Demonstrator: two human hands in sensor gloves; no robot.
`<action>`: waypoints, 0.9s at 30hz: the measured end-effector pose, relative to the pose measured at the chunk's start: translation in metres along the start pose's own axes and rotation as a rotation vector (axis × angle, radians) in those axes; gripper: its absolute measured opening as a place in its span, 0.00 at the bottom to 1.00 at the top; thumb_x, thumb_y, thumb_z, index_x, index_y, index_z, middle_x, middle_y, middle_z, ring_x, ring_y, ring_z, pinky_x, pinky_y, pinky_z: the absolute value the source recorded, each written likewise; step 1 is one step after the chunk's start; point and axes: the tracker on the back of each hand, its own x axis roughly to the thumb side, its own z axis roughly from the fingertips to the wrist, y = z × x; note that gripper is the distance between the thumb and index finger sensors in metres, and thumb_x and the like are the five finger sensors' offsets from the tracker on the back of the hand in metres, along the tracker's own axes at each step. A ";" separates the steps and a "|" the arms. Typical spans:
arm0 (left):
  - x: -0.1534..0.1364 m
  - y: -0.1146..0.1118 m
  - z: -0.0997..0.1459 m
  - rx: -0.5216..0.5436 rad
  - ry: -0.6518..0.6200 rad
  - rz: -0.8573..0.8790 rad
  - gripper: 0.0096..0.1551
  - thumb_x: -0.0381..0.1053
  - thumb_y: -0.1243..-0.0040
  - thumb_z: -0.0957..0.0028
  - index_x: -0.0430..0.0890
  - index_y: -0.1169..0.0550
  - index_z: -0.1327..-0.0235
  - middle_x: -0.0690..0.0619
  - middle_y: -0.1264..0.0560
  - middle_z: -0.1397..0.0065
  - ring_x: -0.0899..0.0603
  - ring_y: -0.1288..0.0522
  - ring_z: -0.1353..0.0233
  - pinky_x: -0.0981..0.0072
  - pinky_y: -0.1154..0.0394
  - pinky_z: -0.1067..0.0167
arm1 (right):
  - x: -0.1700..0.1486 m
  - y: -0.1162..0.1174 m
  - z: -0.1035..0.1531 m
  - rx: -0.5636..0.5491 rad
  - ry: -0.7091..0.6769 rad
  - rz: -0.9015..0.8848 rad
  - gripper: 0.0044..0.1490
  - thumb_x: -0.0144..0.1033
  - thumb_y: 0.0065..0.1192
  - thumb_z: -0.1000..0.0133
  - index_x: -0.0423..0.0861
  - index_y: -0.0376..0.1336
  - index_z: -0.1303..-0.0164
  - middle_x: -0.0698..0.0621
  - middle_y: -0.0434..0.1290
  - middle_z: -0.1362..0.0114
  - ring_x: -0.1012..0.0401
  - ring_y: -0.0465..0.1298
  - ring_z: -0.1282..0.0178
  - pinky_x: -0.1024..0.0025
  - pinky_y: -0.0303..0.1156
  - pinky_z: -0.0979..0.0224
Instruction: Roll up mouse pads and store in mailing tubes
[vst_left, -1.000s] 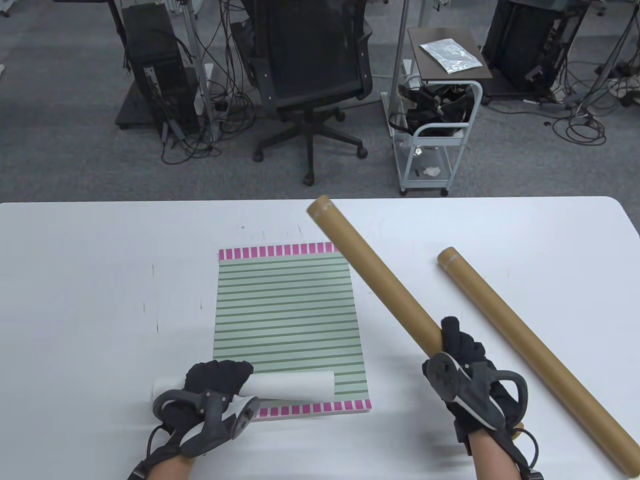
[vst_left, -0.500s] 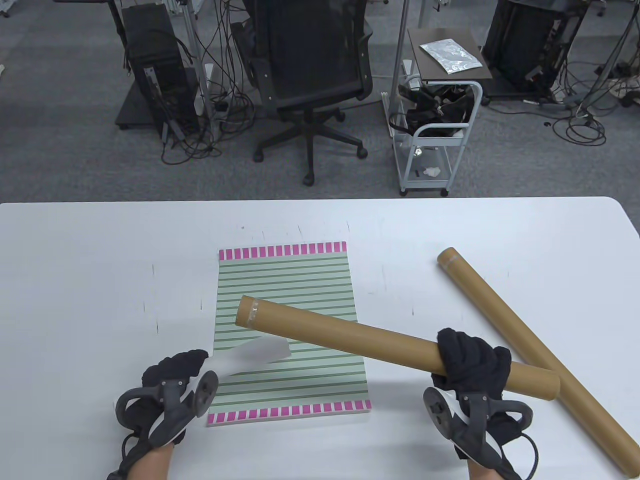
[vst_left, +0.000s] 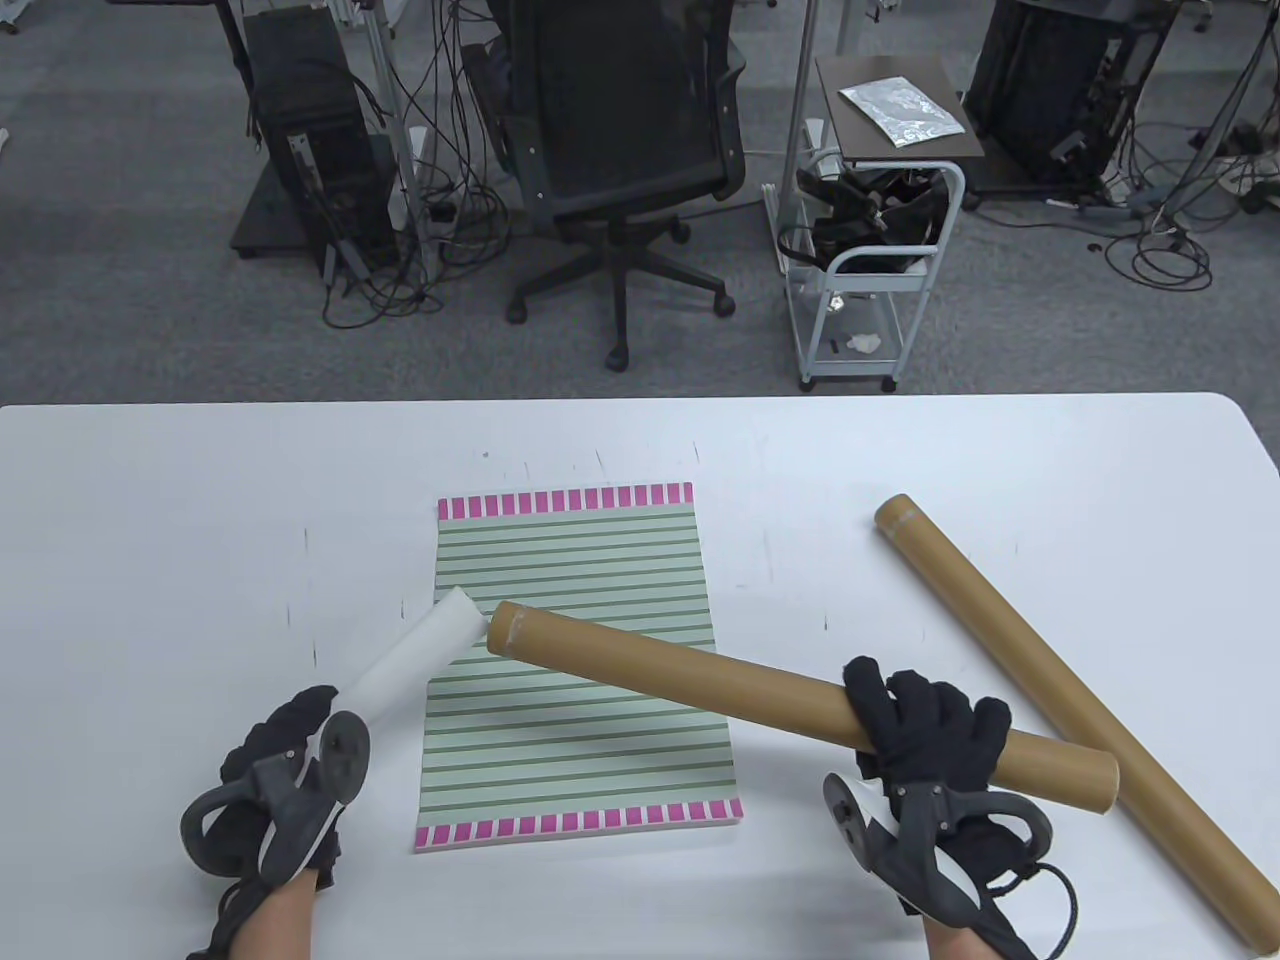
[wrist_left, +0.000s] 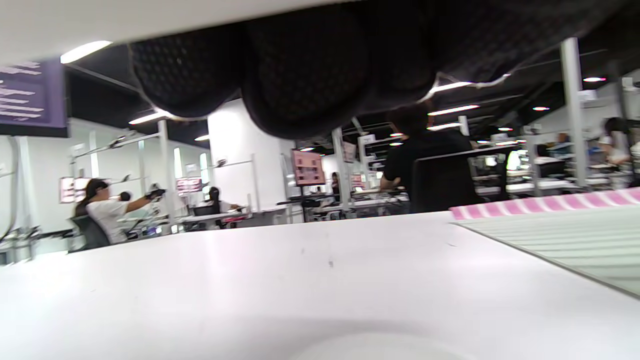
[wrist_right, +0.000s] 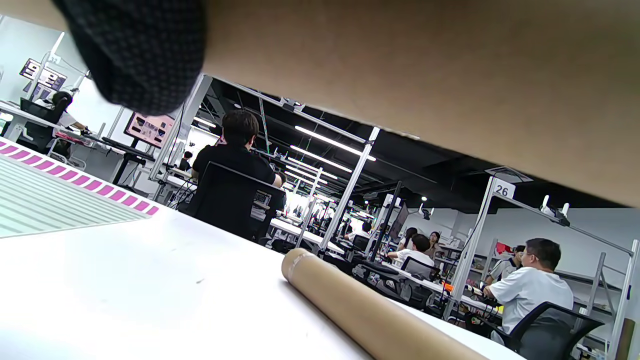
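Since the earlier frame the left hand (vst_left: 275, 790) has swung its rolled white pad (vst_left: 415, 655) outward, so the roll's far end now meets the mouth of the mailing tube (vst_left: 800, 695). Left fingers clench the roll; the right hand (vst_left: 925, 735) wraps the tube near its rear end, above the counter (vst_left: 150, 520). Below lies the striped pad (vst_left: 575, 665), flat. A second tube (vst_left: 1060, 715) lies right, toward the counter's edge. Beyond stand an office chair (vst_left: 620, 150) and a cart (vst_left: 880, 230).

The left hand (vst_left: 285, 765) seems curled around a white roll, fingers mostly hidden. The right hand (vst_left: 925, 735) wraps a brown tube from above.
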 end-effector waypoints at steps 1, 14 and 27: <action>0.003 0.001 0.001 -0.008 -0.049 0.011 0.24 0.66 0.35 0.60 0.60 0.24 0.52 0.64 0.17 0.56 0.57 0.15 0.57 0.63 0.17 0.47 | -0.001 0.002 0.000 0.008 0.006 0.005 0.51 0.50 0.70 0.53 0.62 0.46 0.23 0.51 0.64 0.25 0.48 0.70 0.30 0.32 0.64 0.27; 0.053 0.008 0.032 -0.011 -0.516 0.040 0.24 0.65 0.34 0.62 0.68 0.28 0.52 0.68 0.20 0.47 0.58 0.20 0.43 0.64 0.24 0.31 | -0.009 0.035 -0.004 0.189 0.006 -0.002 0.49 0.52 0.71 0.56 0.61 0.50 0.27 0.59 0.61 0.23 0.53 0.64 0.21 0.33 0.55 0.21; 0.073 0.012 0.039 -0.253 -0.662 0.232 0.44 0.73 0.45 0.67 0.60 0.31 0.33 0.60 0.22 0.33 0.51 0.20 0.33 0.57 0.24 0.29 | -0.008 0.036 -0.001 0.182 -0.062 0.100 0.50 0.63 0.70 0.63 0.60 0.57 0.30 0.59 0.69 0.28 0.56 0.72 0.28 0.42 0.65 0.22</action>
